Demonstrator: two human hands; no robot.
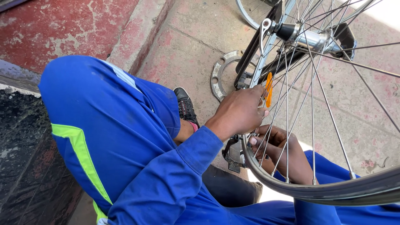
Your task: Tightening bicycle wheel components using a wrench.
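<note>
Here, both hands [254, 129] curled on wheel [316, 189] spokes.

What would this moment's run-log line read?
left hand: on orange reflector | right hand: behind spokes at rim | metal ring: on ground

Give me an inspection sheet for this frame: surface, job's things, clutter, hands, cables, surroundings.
Surface: worn concrete paving with flaking red paint, a raised kerb on the left.
Job's things: spoked bicycle wheel with its rim nearest the camera; silver hub; orange spoke reflector.
Clutter: flat metal ring lying on the paving beside the frame.
Hands: left hand at the spokes beside the reflector, fingers bent; right hand behind the spokes at the rim; what either pinches is hidden.
Cables: nothing seen.
Surroundings: person in blue overalls with a yellow-green stripe, a dark shoe on the paving, a black rough surface at far left.
</note>
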